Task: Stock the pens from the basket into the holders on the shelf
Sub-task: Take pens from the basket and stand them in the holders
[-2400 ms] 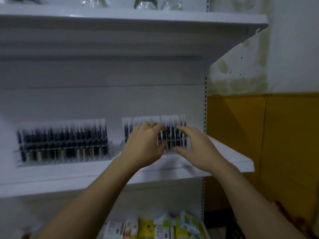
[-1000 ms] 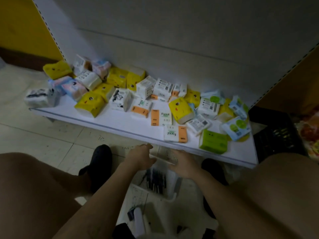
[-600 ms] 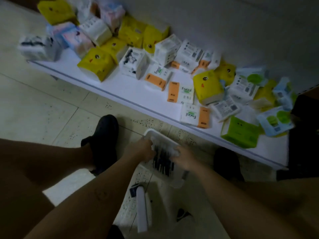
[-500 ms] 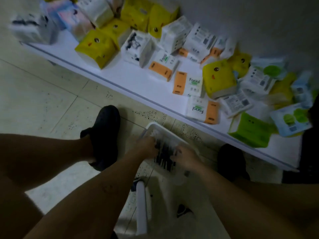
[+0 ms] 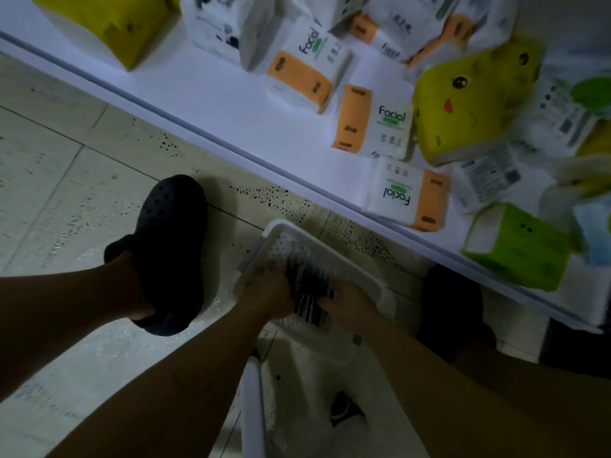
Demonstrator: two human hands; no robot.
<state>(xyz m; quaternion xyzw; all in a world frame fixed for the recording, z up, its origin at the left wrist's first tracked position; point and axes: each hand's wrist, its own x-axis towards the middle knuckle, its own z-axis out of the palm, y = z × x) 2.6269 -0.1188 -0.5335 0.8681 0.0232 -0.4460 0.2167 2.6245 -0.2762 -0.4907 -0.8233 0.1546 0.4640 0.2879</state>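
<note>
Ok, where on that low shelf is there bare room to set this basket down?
The low shelf is bare along its front left, between the yellow pack and the front edge, left of the Facial tissue packs. Its right part is crowded up to the green pack at the edge. The floor left of the black shoe is free too.

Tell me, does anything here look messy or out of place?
Yes: the tissue packs on the low shelf lie jumbled at all angles; one "Facial" pack reads upside down. The pens, gripped by left hand and right hand, lie bunched in the basket.
</note>
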